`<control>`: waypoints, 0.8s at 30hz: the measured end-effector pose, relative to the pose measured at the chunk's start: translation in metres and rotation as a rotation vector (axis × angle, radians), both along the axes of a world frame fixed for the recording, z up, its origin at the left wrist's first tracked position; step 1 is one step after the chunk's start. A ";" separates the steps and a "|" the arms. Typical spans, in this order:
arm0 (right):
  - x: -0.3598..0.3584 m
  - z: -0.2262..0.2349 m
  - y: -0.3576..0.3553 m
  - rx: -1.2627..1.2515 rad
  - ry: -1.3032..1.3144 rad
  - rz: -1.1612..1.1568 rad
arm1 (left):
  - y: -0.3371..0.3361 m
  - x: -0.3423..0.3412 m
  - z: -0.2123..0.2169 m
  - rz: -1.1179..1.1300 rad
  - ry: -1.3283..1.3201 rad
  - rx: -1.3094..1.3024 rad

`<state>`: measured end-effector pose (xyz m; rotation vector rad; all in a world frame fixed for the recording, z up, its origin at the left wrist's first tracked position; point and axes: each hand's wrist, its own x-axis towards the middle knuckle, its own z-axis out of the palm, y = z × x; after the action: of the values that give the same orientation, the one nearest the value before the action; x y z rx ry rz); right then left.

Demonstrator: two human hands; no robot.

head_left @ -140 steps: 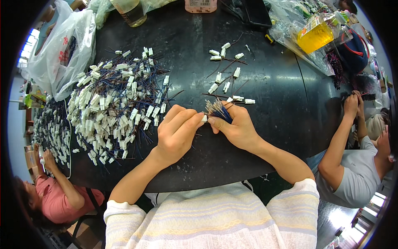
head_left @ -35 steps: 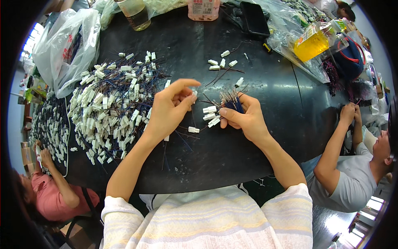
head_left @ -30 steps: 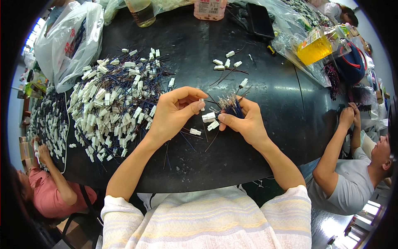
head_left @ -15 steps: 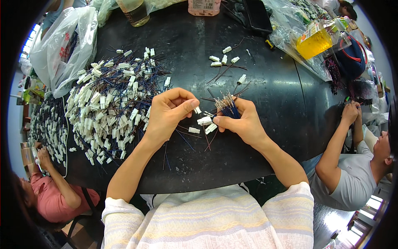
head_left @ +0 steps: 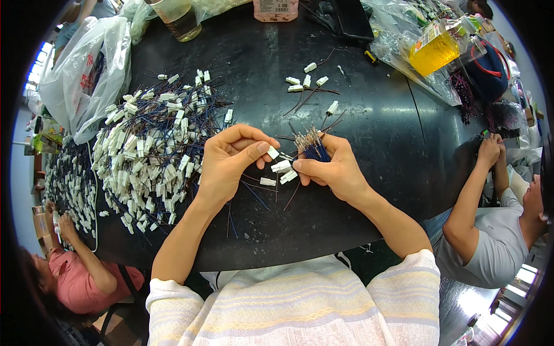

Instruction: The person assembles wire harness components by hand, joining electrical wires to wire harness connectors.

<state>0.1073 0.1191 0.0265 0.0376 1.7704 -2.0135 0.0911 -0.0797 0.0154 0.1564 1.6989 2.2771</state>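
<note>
I see my left hand [head_left: 231,157] pinching one small white plug [head_left: 273,152] between its thumb and fingers. My right hand [head_left: 337,167] is closed around a bunch of dark blue wires [head_left: 315,151], and their shiny tips stick up above the fingers. The two hands are near each other, and the plug is in the gap between them, just left of the wires.

Two more white plugs [head_left: 281,166] are right by my right thumb; I can't tell if the thumb touches them. One loose plug [head_left: 268,181] lies on the black worktop [head_left: 375,109], a bit nearer to me.

A big pile of white plugs with thin dark wires [head_left: 144,153] sits to the left of my left hand. Past my hands, I see a little group of plugs [head_left: 306,81] lying close together, and a lone plug [head_left: 332,107] nearer the wires.

At the far left there is a clear plastic bag [head_left: 86,81]. At the far right, I see a bottle of yellow drink [head_left: 430,56].
</note>
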 end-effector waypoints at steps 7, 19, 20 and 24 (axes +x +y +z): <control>0.000 -0.004 0.001 0.055 0.016 -0.008 | 0.007 0.005 0.006 0.005 0.068 -0.138; 0.003 -0.008 0.001 -0.095 -0.007 -0.041 | 0.013 0.013 0.002 -0.031 0.007 -0.132; 0.004 -0.007 0.000 -0.021 0.044 -0.033 | 0.014 0.014 0.002 -0.012 0.027 -0.147; 0.005 -0.005 -0.005 0.081 0.191 -0.016 | 0.014 0.016 -0.003 0.003 0.012 -0.131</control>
<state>0.1126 0.1142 0.0214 -0.1194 1.9730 -2.0130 0.1074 -0.0660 0.0124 0.1391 1.8486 2.1625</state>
